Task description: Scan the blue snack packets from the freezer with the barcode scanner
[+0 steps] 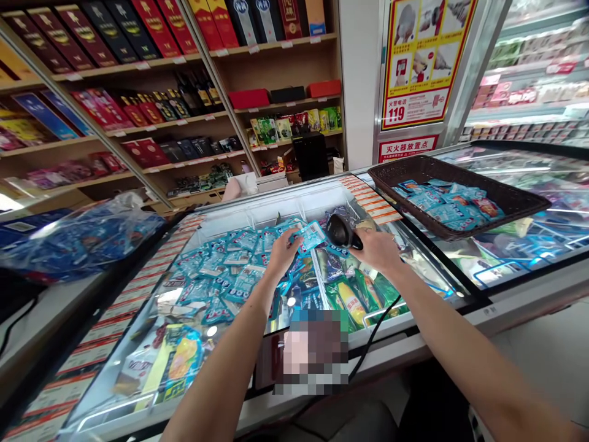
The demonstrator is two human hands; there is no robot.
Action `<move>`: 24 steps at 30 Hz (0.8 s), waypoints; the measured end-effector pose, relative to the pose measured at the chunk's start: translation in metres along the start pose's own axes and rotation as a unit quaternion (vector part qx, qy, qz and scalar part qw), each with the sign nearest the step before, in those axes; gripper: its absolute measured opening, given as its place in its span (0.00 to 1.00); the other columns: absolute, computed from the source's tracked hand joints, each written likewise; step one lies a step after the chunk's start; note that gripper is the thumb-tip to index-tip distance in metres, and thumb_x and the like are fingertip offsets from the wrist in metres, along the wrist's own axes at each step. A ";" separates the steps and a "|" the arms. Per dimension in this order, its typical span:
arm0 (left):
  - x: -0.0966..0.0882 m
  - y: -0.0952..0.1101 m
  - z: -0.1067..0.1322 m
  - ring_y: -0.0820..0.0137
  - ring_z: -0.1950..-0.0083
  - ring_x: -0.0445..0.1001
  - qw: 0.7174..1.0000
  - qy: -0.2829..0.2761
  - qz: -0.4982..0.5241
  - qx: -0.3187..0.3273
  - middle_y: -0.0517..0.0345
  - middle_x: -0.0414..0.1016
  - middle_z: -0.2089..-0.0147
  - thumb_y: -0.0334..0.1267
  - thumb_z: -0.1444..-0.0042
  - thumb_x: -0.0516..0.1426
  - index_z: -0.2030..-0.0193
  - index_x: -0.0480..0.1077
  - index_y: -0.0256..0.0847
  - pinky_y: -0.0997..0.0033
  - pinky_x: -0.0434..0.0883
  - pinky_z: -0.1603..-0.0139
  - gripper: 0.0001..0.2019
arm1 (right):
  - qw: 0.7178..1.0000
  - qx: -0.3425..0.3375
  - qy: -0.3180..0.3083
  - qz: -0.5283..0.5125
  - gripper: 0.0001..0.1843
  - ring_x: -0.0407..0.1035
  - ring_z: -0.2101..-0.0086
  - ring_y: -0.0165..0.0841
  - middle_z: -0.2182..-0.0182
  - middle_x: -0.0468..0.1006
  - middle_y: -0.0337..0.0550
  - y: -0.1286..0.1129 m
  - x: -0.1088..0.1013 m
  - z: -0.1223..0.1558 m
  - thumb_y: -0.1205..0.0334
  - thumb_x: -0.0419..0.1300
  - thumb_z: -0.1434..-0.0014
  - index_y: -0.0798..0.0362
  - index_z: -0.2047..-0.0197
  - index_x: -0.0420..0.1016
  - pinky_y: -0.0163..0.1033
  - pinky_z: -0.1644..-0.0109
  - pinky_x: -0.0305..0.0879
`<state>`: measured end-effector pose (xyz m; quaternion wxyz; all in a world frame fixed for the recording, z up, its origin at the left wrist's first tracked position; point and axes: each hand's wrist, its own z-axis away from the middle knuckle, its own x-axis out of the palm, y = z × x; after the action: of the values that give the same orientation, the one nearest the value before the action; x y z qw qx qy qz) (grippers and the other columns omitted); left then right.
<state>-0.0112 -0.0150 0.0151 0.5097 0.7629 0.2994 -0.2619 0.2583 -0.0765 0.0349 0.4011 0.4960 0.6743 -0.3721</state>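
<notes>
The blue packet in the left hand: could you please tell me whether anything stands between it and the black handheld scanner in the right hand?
Nothing visible does. The blue packet in the left hand is close beside the black handheld scanner in the right hand, with clear space between them, above the freezer's other packets.

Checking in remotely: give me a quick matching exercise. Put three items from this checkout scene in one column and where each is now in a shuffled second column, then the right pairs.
Items:
1. black handheld barcode scanner
2. light-blue plastic barcoded packet
3. dark-brown woven basket

Places:
A. on the glass freezer lid
B. in the right hand
C. in the left hand

Pairs: 1-B, 2-C, 3-A
</notes>
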 end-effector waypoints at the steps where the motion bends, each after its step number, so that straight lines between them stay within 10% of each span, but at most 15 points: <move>1: 0.002 -0.001 0.000 0.72 0.73 0.67 1.000 0.006 -0.008 0.001 0.59 0.71 0.71 0.49 0.42 0.52 0.46 0.68 0.40 0.72 0.62 0.70 0.21 | 1.000 -0.017 -0.003 0.002 0.17 0.74 0.61 0.41 0.61 0.79 0.46 -0.002 0.001 0.001 0.50 0.55 0.41 0.50 0.53 0.70 0.38 0.63 0.60; 24: 0.013 0.002 0.005 0.69 0.65 0.70 0.994 0.045 -0.059 0.083 0.52 0.74 0.58 0.48 0.37 0.47 0.44 0.64 0.43 0.71 0.65 0.61 0.19 | 0.997 -0.074 -0.025 0.021 0.17 0.73 0.63 0.40 0.60 0.78 0.46 -0.016 0.004 0.007 0.51 0.54 0.40 0.52 0.53 0.69 0.38 0.66 0.58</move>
<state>-0.0016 -0.0182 0.0054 0.4140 0.7950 0.3435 -0.2803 0.2437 -0.0851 0.0297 0.4609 0.4701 0.6789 -0.3250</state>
